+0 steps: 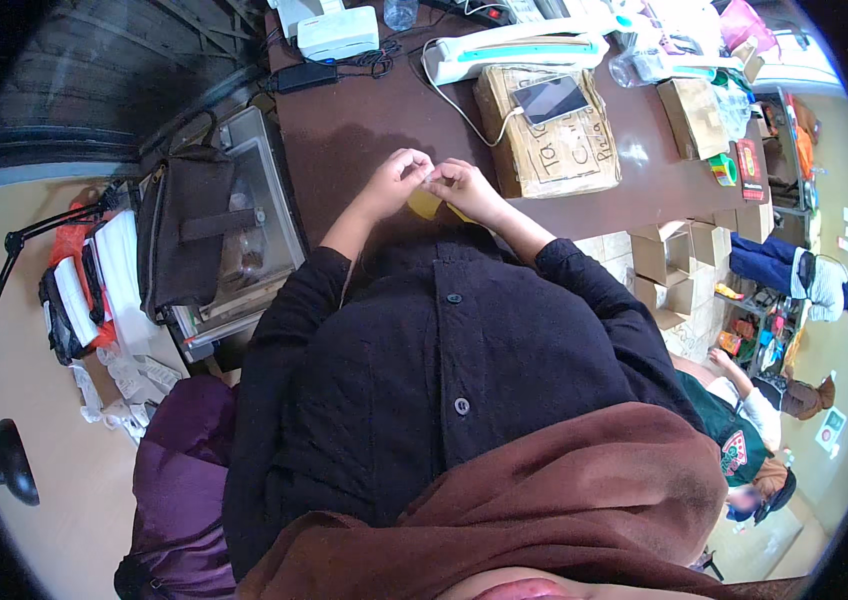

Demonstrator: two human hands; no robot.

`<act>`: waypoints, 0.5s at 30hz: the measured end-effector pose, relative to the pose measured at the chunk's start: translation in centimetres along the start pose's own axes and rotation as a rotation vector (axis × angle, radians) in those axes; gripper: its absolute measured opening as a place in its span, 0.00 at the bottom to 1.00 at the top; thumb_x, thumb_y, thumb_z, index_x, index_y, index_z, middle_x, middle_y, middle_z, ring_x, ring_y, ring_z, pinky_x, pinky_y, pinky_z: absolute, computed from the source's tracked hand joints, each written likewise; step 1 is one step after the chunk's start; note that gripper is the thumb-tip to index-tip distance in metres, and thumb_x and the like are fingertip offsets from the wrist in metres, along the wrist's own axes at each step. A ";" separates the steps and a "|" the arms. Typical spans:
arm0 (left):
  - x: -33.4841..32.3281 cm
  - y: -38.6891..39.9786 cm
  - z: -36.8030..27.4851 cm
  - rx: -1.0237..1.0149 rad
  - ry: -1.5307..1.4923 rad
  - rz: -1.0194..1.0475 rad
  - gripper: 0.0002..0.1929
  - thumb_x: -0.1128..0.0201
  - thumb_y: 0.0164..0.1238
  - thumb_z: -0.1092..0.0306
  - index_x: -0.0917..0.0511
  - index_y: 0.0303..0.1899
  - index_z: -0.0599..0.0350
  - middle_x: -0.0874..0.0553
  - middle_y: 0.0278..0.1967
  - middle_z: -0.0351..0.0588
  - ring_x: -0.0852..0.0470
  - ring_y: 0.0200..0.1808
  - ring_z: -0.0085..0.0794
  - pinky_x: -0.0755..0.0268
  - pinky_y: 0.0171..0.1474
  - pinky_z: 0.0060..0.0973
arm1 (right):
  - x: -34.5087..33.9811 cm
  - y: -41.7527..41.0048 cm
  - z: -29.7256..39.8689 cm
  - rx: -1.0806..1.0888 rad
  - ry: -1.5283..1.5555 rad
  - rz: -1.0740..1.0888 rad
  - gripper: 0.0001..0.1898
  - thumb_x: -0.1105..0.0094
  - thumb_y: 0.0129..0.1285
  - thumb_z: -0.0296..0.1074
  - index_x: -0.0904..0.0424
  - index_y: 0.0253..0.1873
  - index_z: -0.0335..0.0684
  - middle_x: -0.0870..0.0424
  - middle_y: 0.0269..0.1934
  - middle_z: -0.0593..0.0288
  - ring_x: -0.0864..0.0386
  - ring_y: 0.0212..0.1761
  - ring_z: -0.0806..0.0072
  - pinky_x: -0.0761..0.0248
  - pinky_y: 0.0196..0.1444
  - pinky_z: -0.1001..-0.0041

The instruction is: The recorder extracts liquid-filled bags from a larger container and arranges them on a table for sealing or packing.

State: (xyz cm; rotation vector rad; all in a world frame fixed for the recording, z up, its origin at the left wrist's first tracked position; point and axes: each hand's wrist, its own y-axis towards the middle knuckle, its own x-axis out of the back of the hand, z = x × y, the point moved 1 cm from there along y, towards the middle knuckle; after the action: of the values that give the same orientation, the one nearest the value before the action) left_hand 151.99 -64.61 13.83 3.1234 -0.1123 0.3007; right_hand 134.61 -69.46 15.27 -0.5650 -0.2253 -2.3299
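Note:
My left hand (397, 182) and my right hand (467, 193) meet fingertip to fingertip at the near edge of the brown table (349, 120). A small pale thing (430, 179) shows between the pinched fingers, too small to identify. Just below them is a yellow piece (424, 204), partly hidden by the hands; whether it is held or lies there I cannot tell. To the right of my right hand stands a taped cardboard box (544, 161) with handwriting. On top of it lies a smartphone (551, 100), a white cable (503, 135) plugged into it.
Behind the box lies a white and turquoise appliance (521, 51). A white device (338, 34) and a black power adapter (305, 76) sit far left. A dark bag (195, 225) rests on a clear plastic container (266, 180). Open cartons (660, 255) and other people (739, 427) are at right.

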 end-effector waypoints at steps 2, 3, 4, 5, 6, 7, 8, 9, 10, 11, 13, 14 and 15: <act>0.6 0.3 -0.5 -0.004 -0.015 0.083 0.05 0.43 0.69 0.69 0.24 0.41 0.60 0.23 0.43 0.45 0.25 0.48 0.32 0.34 0.54 0.28 | 0.1 0.2 0.3 -0.065 -0.069 0.049 0.10 0.34 0.58 0.39 0.20 0.39 0.40 0.20 0.35 0.56 0.21 0.37 0.60 0.30 0.39 0.66; 0.8 0.4 -1.0 -0.005 -0.014 0.085 0.05 0.43 0.69 0.69 0.24 0.41 0.60 0.23 0.43 0.45 0.25 0.48 0.32 0.34 0.54 0.28 | 0.1 0.2 -0.1 -0.064 -0.069 0.047 0.10 0.34 0.58 0.39 0.20 0.39 0.40 0.20 0.35 0.56 0.21 0.37 0.60 0.30 0.39 0.66; 0.9 0.4 -1.5 -0.087 0.135 0.086 0.06 0.43 0.69 0.69 0.24 0.41 0.60 0.23 0.43 0.46 0.25 0.49 0.33 0.34 0.55 0.28 | 0.0 0.4 -0.5 -0.044 -0.134 0.032 0.10 0.35 0.58 0.40 0.20 0.39 0.41 0.20 0.34 0.57 0.22 0.38 0.60 0.31 0.41 0.65; 1.0 0.5 -2.0 -0.169 0.283 0.089 0.06 0.43 0.69 0.69 0.23 0.40 0.60 0.23 0.43 0.46 0.25 0.50 0.33 0.34 0.55 0.29 | 0.0 0.4 -0.7 -0.025 -0.199 0.016 0.10 0.36 0.59 0.40 0.21 0.38 0.41 0.20 0.34 0.58 0.22 0.39 0.60 0.32 0.42 0.64; 1.1 0.4 -2.4 -0.170 0.283 0.093 0.06 0.43 0.69 0.69 0.23 0.40 0.60 0.23 0.43 0.46 0.25 0.50 0.33 0.34 0.55 0.29 | 0.0 0.4 -1.0 -0.027 -0.199 0.012 0.10 0.36 0.59 0.40 0.21 0.38 0.41 0.20 0.34 0.58 0.22 0.39 0.60 0.32 0.42 0.64; 1.1 0.1 -2.9 -0.198 0.336 0.079 0.06 0.43 0.70 0.68 0.23 0.40 0.60 0.23 0.44 0.46 0.25 0.50 0.34 0.34 0.56 0.29 | -0.1 0.2 -1.2 0.003 -0.201 -0.034 0.10 0.36 0.59 0.40 0.21 0.38 0.42 0.20 0.33 0.58 0.22 0.40 0.60 0.33 0.43 0.64; 1.3 -0.2 -3.0 -0.220 0.391 0.055 0.06 0.43 0.70 0.68 0.23 0.40 0.60 0.23 0.44 0.47 0.25 0.50 0.34 0.34 0.56 0.29 | -0.2 0.2 -0.8 0.038 -0.200 -0.072 0.09 0.37 0.59 0.41 0.21 0.38 0.42 0.21 0.33 0.58 0.22 0.41 0.60 0.34 0.44 0.64; 1.2 -0.5 -2.4 -0.217 0.392 0.053 0.06 0.43 0.70 0.68 0.23 0.40 0.60 0.23 0.44 0.47 0.25 0.50 0.34 0.34 0.56 0.29 | -0.3 0.2 -0.5 0.039 -0.197 -0.069 0.09 0.37 0.59 0.41 0.21 0.38 0.42 0.21 0.33 0.58 0.22 0.41 0.60 0.34 0.44 0.64; 0.9 -0.9 -1.1 -0.174 0.297 -0.037 0.06 0.43 0.70 0.68 0.24 0.40 0.60 0.23 0.44 0.47 0.25 0.49 0.34 0.34 0.55 0.28 | -0.4 0.1 -0.3 0.006 -0.146 -0.038 0.09 0.37 0.60 0.40 0.21 0.38 0.42 0.21 0.33 0.59 0.22 0.41 0.60 0.34 0.45 0.64; 0.8 -1.3 0.0 -0.131 0.201 -0.129 0.06 0.43 0.70 0.69 0.24 0.40 0.60 0.22 0.43 0.47 0.24 0.48 0.34 0.33 0.54 0.28 | -0.5 0.1 0.1 -0.026 -0.095 -0.006 0.09 0.38 0.60 0.40 0.21 0.39 0.42 0.21 0.34 0.59 0.22 0.42 0.60 0.34 0.45 0.64; -0.5 -2.1 1.1 0.036 -0.062 -0.167 0.05 0.43 0.70 0.69 0.24 0.41 0.60 0.22 0.42 0.47 0.23 0.46 0.34 0.33 0.53 0.27 | -0.8 0.0 0.0 -0.070 0.015 -0.008 0.10 0.38 0.61 0.40 0.21 0.40 0.42 0.21 0.35 0.60 0.22 0.43 0.60 0.35 0.46 0.64; -1.2 -2.3 0.9 0.200 -0.327 -0.197 0.05 0.43 0.70 0.70 0.25 0.41 0.60 0.21 0.41 0.47 0.22 0.44 0.34 0.32 0.52 0.27 | -0.8 -0.2 -0.2 -0.119 0.121 -0.017 0.10 0.39 0.61 0.41 0.22 0.40 0.42 0.21 0.35 0.61 0.22 0.44 0.61 0.36 0.47 0.64; -1.8 -2.6 0.6 0.201 -0.328 -0.193 0.05 0.43 0.70 0.70 0.25 0.41 0.60 0.21 0.41 0.47 0.22 0.44 0.34 0.32 0.52 0.27 | -0.8 -0.2 -0.4 -0.122 0.121 -0.020 0.10 0.39 0.61 0.41 0.22 0.40 0.42 0.21 0.35 0.61 0.22 0.44 0.61 0.36 0.47 0.64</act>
State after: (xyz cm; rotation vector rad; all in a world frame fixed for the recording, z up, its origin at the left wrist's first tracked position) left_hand 150.56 -61.92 12.97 3.3164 0.2337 -0.2164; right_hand 134.86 -68.94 14.56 -0.4800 -0.0327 -2.3999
